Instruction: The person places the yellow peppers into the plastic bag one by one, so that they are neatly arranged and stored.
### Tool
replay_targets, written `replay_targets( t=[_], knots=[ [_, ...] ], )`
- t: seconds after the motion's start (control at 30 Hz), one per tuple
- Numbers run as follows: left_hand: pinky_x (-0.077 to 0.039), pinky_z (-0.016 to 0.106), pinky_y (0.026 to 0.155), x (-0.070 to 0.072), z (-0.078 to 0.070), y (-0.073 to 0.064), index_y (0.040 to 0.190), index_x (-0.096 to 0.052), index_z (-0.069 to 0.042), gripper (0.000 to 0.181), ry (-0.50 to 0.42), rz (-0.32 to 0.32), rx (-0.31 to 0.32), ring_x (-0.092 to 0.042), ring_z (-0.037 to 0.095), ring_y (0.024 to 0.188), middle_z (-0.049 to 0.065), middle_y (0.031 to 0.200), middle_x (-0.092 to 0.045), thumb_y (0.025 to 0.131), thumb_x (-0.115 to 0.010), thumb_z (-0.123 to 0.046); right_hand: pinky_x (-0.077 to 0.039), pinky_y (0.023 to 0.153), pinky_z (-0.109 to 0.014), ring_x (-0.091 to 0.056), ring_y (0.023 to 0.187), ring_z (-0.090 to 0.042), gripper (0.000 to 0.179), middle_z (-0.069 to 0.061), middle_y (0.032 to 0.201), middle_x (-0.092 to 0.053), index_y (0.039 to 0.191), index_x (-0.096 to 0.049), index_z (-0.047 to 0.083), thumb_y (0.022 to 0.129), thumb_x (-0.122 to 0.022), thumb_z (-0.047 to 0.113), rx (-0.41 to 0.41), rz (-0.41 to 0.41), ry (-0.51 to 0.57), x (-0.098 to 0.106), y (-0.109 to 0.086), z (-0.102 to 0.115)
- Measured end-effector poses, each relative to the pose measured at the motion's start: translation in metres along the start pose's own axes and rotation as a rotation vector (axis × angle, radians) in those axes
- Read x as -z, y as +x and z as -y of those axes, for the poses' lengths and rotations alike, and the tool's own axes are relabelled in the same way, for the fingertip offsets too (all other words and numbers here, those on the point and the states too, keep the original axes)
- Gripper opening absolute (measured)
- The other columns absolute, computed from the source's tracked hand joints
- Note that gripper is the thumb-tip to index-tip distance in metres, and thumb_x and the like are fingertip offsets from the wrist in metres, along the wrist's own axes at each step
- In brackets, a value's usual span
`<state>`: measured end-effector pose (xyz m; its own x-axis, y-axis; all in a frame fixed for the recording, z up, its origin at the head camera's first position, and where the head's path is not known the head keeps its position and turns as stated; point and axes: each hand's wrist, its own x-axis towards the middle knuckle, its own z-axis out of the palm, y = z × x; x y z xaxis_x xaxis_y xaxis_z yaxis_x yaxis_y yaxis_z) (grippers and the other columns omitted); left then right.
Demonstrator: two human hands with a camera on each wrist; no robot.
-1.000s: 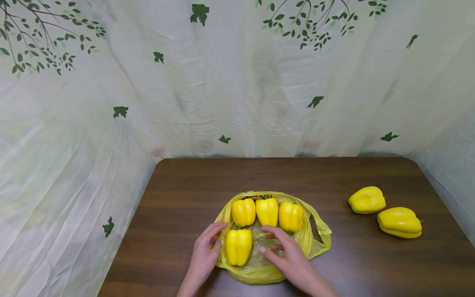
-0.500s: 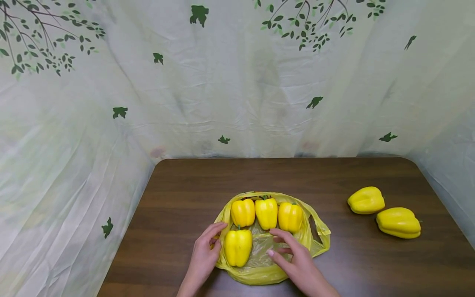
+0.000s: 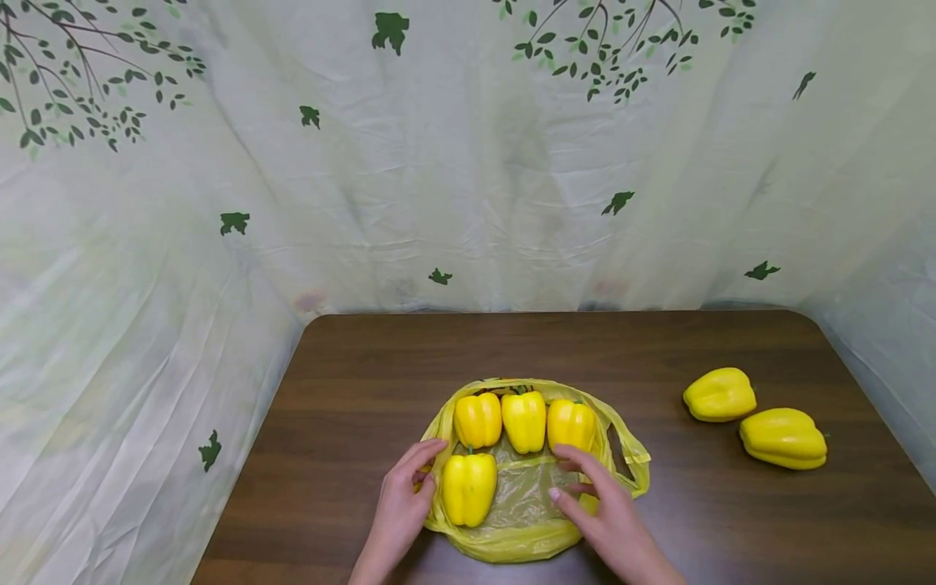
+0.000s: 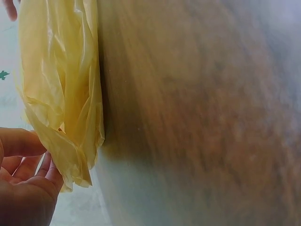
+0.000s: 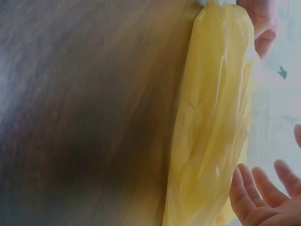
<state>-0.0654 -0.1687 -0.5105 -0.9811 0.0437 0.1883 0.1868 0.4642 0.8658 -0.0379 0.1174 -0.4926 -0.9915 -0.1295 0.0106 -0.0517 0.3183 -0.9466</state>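
In the head view, a yellow plastic bag (image 3: 522, 548) lies spread open on the dark wooden table. Inside it, three yellow bell peppers (image 3: 523, 422) stand in a row along the far side, and a single bell pepper (image 3: 470, 489) sits at the near left. My left hand (image 3: 404, 491) is at the bag's left edge, holding the thin plastic between thumb and bent fingers, as the left wrist view of the bag (image 4: 70, 155) shows. Over the bag's right side hovers my right hand (image 3: 603, 512), fingers apart and loosely bent, holding nothing; its fingertips are close to the rightmost pepper.
Two more yellow bell peppers, one farther back (image 3: 720, 395) and one nearer (image 3: 784, 439), lie on the right part of the table (image 3: 351, 366). A pale curtain (image 3: 483, 162) with leaf prints hangs behind the table and along its sides.
My right hand has shifted to the right across the bag, exposing more of its inside. The left hand, the bag and the peppers stay where they were.
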Motion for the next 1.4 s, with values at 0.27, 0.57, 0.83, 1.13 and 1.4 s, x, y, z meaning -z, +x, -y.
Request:
replay_targets(
  t=[0.27,0.57,0.83,1.13,1.4],
  knots=[
    [-0.053,0.027,0.073,0.000,0.000,0.000,0.118,-0.070,-0.004,0.045,0.007,-0.002,-0.005,-0.061,0.020,0.104,-0.001,0.120,-0.064,0.081,-0.058,0.019,-0.053,0.086,-0.042,-0.058,0.111,-0.030,0.053,-0.008,0.128,-0.060,0.134,-0.056,0.009,0.085,-0.075,0.006,0.051,-0.064,-0.030,0.009,0.000,-0.004],
    [-0.053,0.027,0.073,0.000,0.001,0.000,0.118,-0.070,-0.005,0.046,0.015,-0.002,-0.016,-0.061,0.021,0.104,-0.001,0.120,-0.064,0.081,-0.058,0.020,-0.055,0.083,-0.038,-0.059,0.111,-0.025,0.054,-0.004,0.127,-0.060,0.133,-0.056,0.012,0.084,-0.076,0.006,0.080,-0.158,-0.132,0.021,-0.002,-0.010],
    [-0.053,0.027,0.074,-0.001,0.003,0.000,0.118,-0.069,-0.006,0.047,0.027,0.007,-0.003,-0.061,0.021,0.104,-0.001,0.120,-0.064,0.081,-0.058,0.020,-0.056,0.079,-0.037,-0.060,0.105,-0.026,0.053,-0.006,0.126,-0.061,0.131,-0.058,0.010,0.083,-0.077,0.003,0.120,-0.240,-0.205,0.034,-0.002,-0.016],
    [-0.053,0.027,0.074,-0.001,0.002,0.001,0.118,-0.070,-0.007,0.046,0.024,-0.002,-0.011,-0.060,0.020,0.106,-0.002,0.121,-0.064,0.082,-0.058,0.020,-0.055,0.081,-0.040,-0.059,0.108,-0.022,0.051,-0.005,0.129,-0.058,0.135,-0.054,0.015,0.088,-0.074,0.012,0.039,-0.274,-0.319,0.054,-0.005,-0.022],
    [-0.053,0.027,0.075,-0.001,0.003,0.000,0.119,-0.070,-0.007,0.046,0.025,0.006,-0.002,-0.060,0.020,0.104,-0.001,0.121,-0.064,0.082,-0.058,0.019,-0.055,0.081,-0.036,-0.059,0.105,-0.022,0.051,-0.007,0.122,-0.060,0.137,-0.052,0.015,0.089,-0.073,0.013,0.014,-0.292,-0.365,0.070,-0.011,-0.031]
  ],
)
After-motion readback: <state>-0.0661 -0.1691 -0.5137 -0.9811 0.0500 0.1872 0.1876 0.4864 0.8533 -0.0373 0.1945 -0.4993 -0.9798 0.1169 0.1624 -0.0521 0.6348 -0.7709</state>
